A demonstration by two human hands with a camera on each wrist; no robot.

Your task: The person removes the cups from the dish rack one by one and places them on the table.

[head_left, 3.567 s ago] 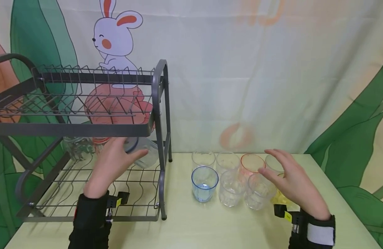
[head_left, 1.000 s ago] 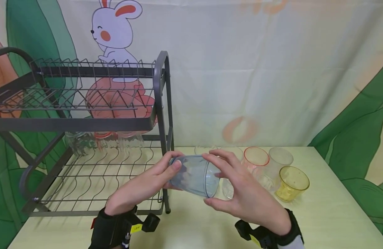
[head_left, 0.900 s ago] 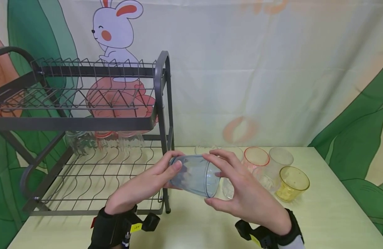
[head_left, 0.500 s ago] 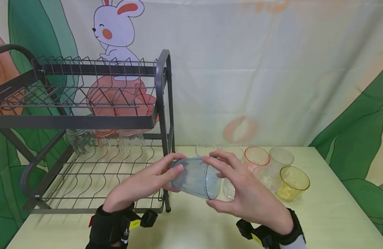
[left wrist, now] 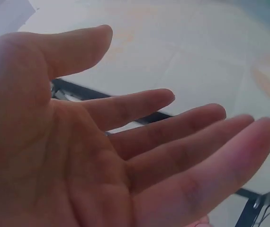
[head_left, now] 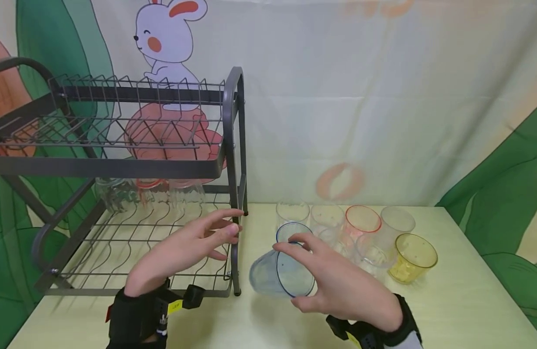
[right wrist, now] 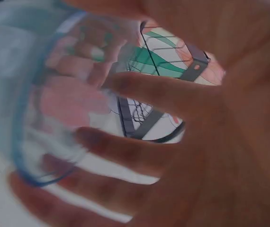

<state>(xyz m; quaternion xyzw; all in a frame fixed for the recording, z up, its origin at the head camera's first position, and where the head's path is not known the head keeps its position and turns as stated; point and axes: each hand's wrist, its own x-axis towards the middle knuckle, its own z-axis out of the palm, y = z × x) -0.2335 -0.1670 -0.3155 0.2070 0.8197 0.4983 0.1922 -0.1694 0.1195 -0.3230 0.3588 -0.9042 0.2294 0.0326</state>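
Note:
My right hand (head_left: pixel 325 281) grips a blue-tinted clear cup (head_left: pixel 274 276), tilted on its side just above the table, mouth toward me; in the right wrist view my fingers (right wrist: pixel 163 94) curl round the cup (right wrist: pixel 35 94). My left hand (head_left: pixel 194 242) hovers open, fingers spread, in front of the dish rack's front right post (head_left: pixel 235 261), holding nothing. The left wrist view shows its bare palm (left wrist: pixel 78 161). A second blue-rimmed cup (head_left: pixel 290 231) stands behind the held one.
A grey two-tier wire dish rack (head_left: pixel 120 167) fills the left; upturned glasses (head_left: pixel 148 194) sit at the back of its lower shelf. Several cups stand in a group on the table: clear (head_left: pixel 292 212), red-rimmed (head_left: pixel 362 220), yellow (head_left: pixel 414 254). The table edge (head_left: pixel 482 271) runs right.
My left hand has let go of the blue cup and drawn back left, fingers spread. My right hand now holds the cup alone and has lowered it toward the table.

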